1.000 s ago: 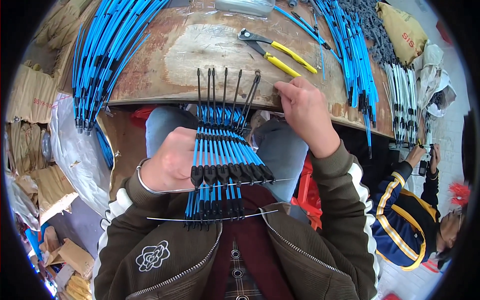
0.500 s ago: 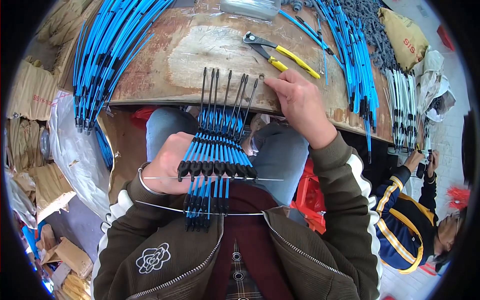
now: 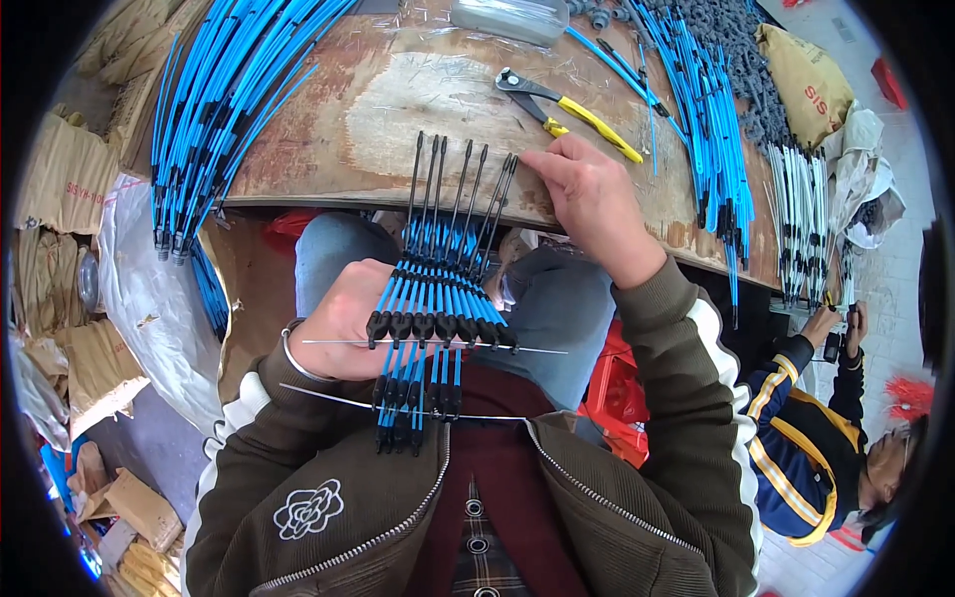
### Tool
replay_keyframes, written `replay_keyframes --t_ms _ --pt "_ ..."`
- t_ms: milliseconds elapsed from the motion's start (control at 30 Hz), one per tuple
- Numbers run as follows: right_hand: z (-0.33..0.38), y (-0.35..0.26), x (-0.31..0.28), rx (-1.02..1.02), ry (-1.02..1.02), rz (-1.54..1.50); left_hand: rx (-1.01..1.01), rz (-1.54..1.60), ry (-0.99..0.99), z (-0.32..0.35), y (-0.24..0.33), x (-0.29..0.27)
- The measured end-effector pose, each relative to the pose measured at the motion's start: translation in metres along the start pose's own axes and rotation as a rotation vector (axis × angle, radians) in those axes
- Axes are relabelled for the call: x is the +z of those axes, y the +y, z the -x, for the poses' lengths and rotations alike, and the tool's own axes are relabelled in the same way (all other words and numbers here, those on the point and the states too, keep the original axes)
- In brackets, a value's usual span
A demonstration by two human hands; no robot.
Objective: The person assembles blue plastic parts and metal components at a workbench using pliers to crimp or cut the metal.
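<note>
My left hand (image 3: 343,316) is closed round a fan of thin blue rods (image 3: 438,291) with black joints, held over my lap. Two thin metal wires cross the fan: the upper wire (image 3: 542,350) passes along the row of black joints (image 3: 438,326), the lower wire (image 3: 328,395) across the rod ends near my jacket. Several slim black tips (image 3: 438,179) point away over the table edge. At the rightmost tips, my right hand (image 3: 587,189) has thumb and forefinger pinched together. What lies between those fingertips is too small to make out.
Yellow-handled cutting pliers (image 3: 577,111) lie on the worn wooden table (image 3: 418,109). Bundles of blue rods (image 3: 224,109) lie at left and right, with white rods (image 3: 799,214) and grey parts (image 3: 721,50) farther right. A clear tray (image 3: 512,20) stands at the back. A co-worker (image 3: 811,438) sits right.
My right hand has shifted slightly left relative to the table, and its fingertips now meet the rightmost black tips. Those tips stand closer together. The whole view has moved a little.
</note>
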State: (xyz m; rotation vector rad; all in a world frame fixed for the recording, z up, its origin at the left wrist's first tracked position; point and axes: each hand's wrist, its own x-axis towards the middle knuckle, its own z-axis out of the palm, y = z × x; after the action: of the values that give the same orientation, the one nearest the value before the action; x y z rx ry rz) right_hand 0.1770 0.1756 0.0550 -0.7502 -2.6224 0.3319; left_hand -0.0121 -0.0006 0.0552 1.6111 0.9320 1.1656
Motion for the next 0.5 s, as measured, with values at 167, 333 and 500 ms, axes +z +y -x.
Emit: replay_keyframes --t_ms 167,333,500 --pt "-0.007 0.0 0.003 -0.035 0.008 -0.006 -0.117 0.125 0.047 -0.002 0.008 0.002" --pt "-0.013 -0.002 0.003 -0.047 -0.025 0.012 0.051 -0.023 0.054 -0.003 -0.001 -0.002" --pt "-0.017 0.0 0.005 -0.056 -0.032 0.011 0.104 -0.047 0.038 -0.007 -0.003 -0.008"
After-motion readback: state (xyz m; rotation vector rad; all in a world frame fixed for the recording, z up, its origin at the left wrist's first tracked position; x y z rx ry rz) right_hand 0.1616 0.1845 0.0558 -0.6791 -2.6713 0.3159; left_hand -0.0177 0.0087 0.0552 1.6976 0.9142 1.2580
